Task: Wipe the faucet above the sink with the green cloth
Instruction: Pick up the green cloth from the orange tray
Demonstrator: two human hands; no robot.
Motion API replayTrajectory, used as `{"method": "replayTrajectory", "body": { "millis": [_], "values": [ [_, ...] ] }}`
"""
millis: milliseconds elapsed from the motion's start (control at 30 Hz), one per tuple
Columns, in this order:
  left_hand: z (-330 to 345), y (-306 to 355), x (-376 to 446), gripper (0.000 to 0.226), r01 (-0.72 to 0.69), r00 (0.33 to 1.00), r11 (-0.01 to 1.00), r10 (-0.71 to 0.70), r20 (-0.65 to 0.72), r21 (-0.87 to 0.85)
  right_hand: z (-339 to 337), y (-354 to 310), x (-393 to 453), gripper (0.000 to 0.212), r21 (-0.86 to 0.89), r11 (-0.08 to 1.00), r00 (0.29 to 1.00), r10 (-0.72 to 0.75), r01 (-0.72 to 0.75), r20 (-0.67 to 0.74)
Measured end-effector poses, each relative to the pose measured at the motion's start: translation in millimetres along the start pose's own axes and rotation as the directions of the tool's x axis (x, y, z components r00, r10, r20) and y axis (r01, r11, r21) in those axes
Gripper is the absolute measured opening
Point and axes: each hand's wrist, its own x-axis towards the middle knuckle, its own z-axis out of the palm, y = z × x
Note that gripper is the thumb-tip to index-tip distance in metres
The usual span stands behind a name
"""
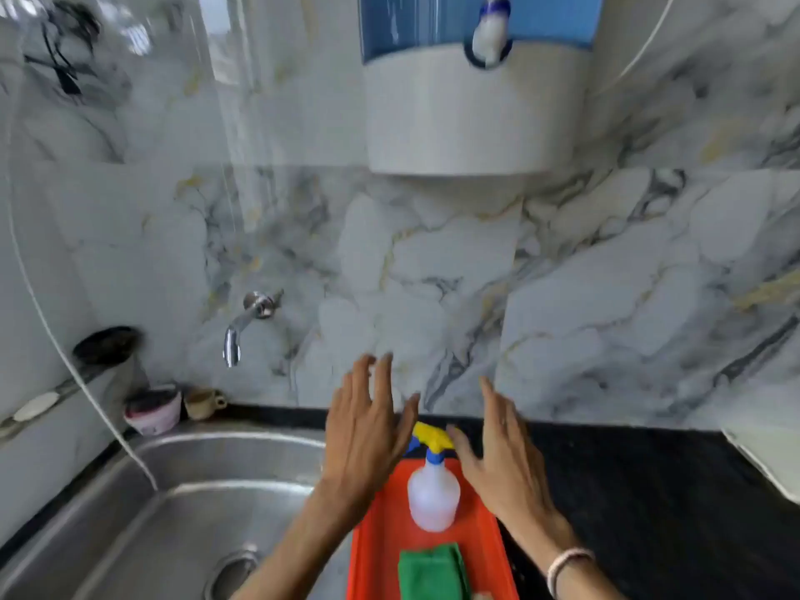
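Observation:
A chrome faucet [246, 324] juts from the marble wall above the steel sink [186, 504] at the left. A folded green cloth [433, 571] lies at the near end of an orange tray [376, 547] on the counter, right of the sink. A white spray bottle [433, 498] with a yellow and blue head stands in the tray behind the cloth. My left hand [368, 435] hovers open over the tray's left edge. My right hand [504, 461] hovers open over its right edge. Both are held above the bottle, fingers spread, touching nothing.
A white and blue water purifier [476, 101] hangs on the wall above the counter. A pink bowl [153, 411], a small cup [205, 402] and a dark holder [106, 344] stand behind the sink. The black counter [649, 491] extends right, with a white object [766, 461] at its edge.

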Motion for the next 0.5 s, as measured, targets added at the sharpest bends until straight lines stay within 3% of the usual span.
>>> {"method": "replayTrajectory", "body": {
  "millis": [67,100,133,200,267,333,400,500],
  "values": [
    [37.0,-4.4,-32.7,0.057,0.151,0.959,0.987,-0.133,0.250,-0.052,32.5,15.4,-28.0,0.080,0.003,0.984,0.938,0.171,-0.181,0.302],
    [59.3,-11.5,-53.7,0.059,0.230,0.890,0.973,-0.205,0.408,-0.011,50.3,26.7,-44.2,0.078,-0.045,0.968,0.863,0.241,-0.247,0.444],
    [75.7,-15.4,-73.5,0.064,0.307,0.769,0.950,-0.280,0.574,0.052,61.8,33.8,-57.9,0.079,-0.099,0.945,0.765,0.312,-0.313,0.564],
    [106.5,-23.7,-108.6,0.076,0.448,0.530,0.883,-0.391,0.752,0.143,82.5,42.4,-76.1,0.088,-0.176,0.906,0.634,0.399,-0.386,0.662],
    [125.7,-26.1,-129.7,0.080,0.585,0.373,0.792,-0.452,0.811,0.173,96.6,45.0,-84.4,0.099,-0.220,0.887,0.553,0.430,-0.406,0.714],
    [138.0,-27.4,-141.7,0.087,0.695,0.260,0.691,-0.497,0.828,0.196,108.8,45.8,-89.1,0.106,-0.245,0.873,0.496,0.448,-0.422,0.744],
    [143.1,-27.1,-145.4,0.088,0.796,0.197,0.576,-0.535,0.822,0.185,113.4,47.0,-89.7,0.106,-0.227,0.857,0.481,0.458,-0.463,0.747],
    [138.4,-27.8,-141.1,0.065,0.938,0.100,0.338,-0.485,0.869,0.081,108.3,51.8,-85.1,0.102,-0.130,0.787,0.470,0.482,-0.603,0.739]
  ]
}}
